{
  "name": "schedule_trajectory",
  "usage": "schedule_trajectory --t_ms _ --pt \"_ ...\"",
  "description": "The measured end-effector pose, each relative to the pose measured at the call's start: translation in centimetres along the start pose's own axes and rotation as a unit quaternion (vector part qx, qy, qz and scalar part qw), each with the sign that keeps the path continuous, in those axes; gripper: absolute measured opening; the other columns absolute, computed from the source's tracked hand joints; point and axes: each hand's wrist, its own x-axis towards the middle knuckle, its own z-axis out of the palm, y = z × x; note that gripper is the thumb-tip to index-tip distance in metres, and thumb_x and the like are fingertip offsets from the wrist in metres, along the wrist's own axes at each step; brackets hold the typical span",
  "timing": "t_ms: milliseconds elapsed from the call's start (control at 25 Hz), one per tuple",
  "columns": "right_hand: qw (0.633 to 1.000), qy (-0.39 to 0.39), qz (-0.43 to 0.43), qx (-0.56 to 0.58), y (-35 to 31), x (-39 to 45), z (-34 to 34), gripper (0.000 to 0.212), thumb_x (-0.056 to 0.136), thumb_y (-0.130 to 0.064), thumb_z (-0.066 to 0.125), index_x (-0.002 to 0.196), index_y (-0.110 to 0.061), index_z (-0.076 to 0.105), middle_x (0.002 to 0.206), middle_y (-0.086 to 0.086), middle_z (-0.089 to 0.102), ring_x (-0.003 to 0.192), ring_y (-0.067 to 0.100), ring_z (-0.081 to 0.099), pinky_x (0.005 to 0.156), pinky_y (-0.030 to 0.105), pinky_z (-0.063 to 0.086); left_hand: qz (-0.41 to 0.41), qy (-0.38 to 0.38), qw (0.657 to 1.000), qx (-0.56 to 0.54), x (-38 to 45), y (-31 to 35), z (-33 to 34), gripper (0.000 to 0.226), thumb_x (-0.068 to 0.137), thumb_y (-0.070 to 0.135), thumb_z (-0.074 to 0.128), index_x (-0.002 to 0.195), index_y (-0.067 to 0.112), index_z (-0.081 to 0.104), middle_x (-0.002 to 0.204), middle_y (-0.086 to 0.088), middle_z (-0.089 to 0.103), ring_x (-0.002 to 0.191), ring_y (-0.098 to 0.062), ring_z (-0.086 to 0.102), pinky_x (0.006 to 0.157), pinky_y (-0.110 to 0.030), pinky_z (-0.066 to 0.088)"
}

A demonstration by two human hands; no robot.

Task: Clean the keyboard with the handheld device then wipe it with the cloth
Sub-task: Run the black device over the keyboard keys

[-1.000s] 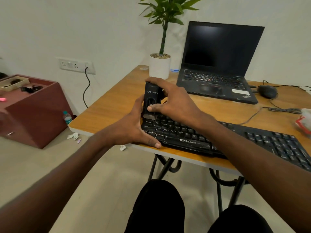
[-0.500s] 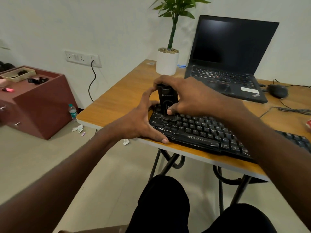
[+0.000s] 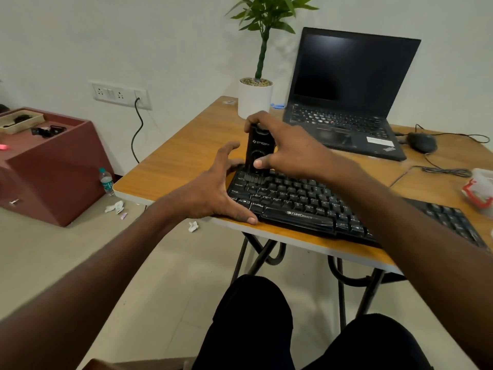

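The right hand (image 3: 290,148) pinches an upright black handheld cleaner (image 3: 258,153), brush down at the ZEBRONICS keyboard's (image 3: 298,206) ten-o'clock corner; the left hand (image 3: 210,190), fingers spread, braces its nine-o'clock end.

Handheld device (image 3: 259,150) now lower, brush down on keyboard (image 3: 306,201) top-left keys.

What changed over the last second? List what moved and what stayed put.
The handheld device, gripped upright by the right hand, went from the keyboard's left edge slightly inward along its top rows. The left hand kept bracing the keyboard's left end. Keyboard, laptop and plant pot stayed put.
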Motion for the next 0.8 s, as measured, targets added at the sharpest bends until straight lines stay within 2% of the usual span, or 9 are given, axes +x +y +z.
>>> schedule_trajectory --t_ms 80,200,320,440,560,640,720,800 --pt "0.999 -0.013 0.047 0.0 0.6 -0.2 -0.2 0.061 0.085 -0.021 0.08 0.131 -0.041 0.045 0.124 -0.003 0.059 0.107 0.023 0.063 0.09 0.044 0.058 -0.004 -0.001 1.0 0.001 0.0 0.1 -0.1 0.154 0.043 0.048 0.106 0.158 0.052 0.004 0.158 0.006 0.036 0.141 -0.017 0.049 0.111 -0.037 0.053" --pt "0.988 -0.058 0.115 -0.088 1.2 -0.7 -2.3 0.063 0.083 -0.02 0.081 0.131 -0.042 0.046 0.134 0.002 0.059 0.117 0.028 0.059 0.093 0.048 0.055 -0.008 0.001 1.0 0.006 0.0 -0.1 -0.2 0.155 0.039 0.057 0.105 0.157 0.051 0.006 0.157 0.008 0.037 0.144 -0.016 0.045 0.115 -0.038 0.05" --pt "0.998 0.008 0.034 -0.049 -0.3 -1.2 -1.1 0.065 0.082 -0.021 0.081 0.13 -0.043 0.044 0.131 -0.001 0.06 0.112 0.025 0.062 0.087 0.045 0.058 -0.003 -0.001 1.0 0.004 0.1 0.0 -0.1 0.152 0.041 0.053 0.106 0.157 0.05 0.008 0.156 0.006 0.038 0.142 -0.014 0.048 0.112 -0.038 0.052" --pt "1.0 -0.003 -0.027 0.002 -1.0 -2.4 0.5 0.062 0.086 -0.015 0.077 0.13 -0.043 0.044 0.119 -0.006 0.06 0.101 0.02 0.064 0.082 0.043 0.06 0.004 -0.002 1.0 -0.001 0.2 -0.2 0.0 0.148 0.046 0.047 0.106 0.157 0.048 0.009 0.155 0.004 0.041 0.14 -0.012 0.051 0.107 -0.031 0.055" --pt "0.992 -0.07 0.024 -0.103 0.3 -3.4 -2.1 0.061 0.09 -0.017 0.074 0.131 -0.048 0.041 0.122 -0.001 0.063 0.101 0.024 0.065 0.08 0.043 0.059 0.0 -0.001 1.0 0.0 0.2 -0.2 -0.1 0.148 0.043 0.05 0.103 0.158 0.044 0.01 0.154 0.006 0.04 0.139 -0.007 0.048 0.105 -0.021 0.053" --pt "0.979 -0.094 0.062 -0.169 0.7 -3.6 -3.6 0.063 0.09 -0.02 0.074 0.132 -0.049 0.038 0.127 0.002 0.062 0.105 0.026 0.064 0.078 0.041 0.056 0.0 0.001 1.0 0.007 0.1 -0.3 -0.1 0.149 0.041 0.053 0.102 0.158 0.043 0.011 0.155 0.007 0.039 0.141 -0.005 0.045 0.107 -0.02 0.05" --pt "0.989 -0.06 0.039 -0.132 0.0 -3.3 -3.1 0.063 0.09 -0.02 0.074 0.135 -0.047 0.038 0.128 0.003 0.061 0.104 0.025 0.064 0.079 0.044 0.058 -0.002 -0.002 1.0 0.009 0.1 -0.3 -0.1 0.147 0.045 0.051 0.104 0.158 0.043 0.011 0.155 0.008 0.039 0.14 -0.005 0.047 0.104 -0.018 0.051" --pt "1.0 -0.027 0.008 -0.012 -1.1 -3.0 -1.5 0.059 0.092 -0.016 0.072 0.134 -0.042 0.041 0.123 0.0 0.061 0.088 0.015 0.066 0.071 0.038 0.062 0.0 -0.007 1.0 0.014 0.2 -0.3 -0.1 0.145 0.05 0.046 0.106 0.158 0.044 0.01 0.157 0.009 0.037 0.138 -0.005 0.049 0.102 -0.017 0.053"
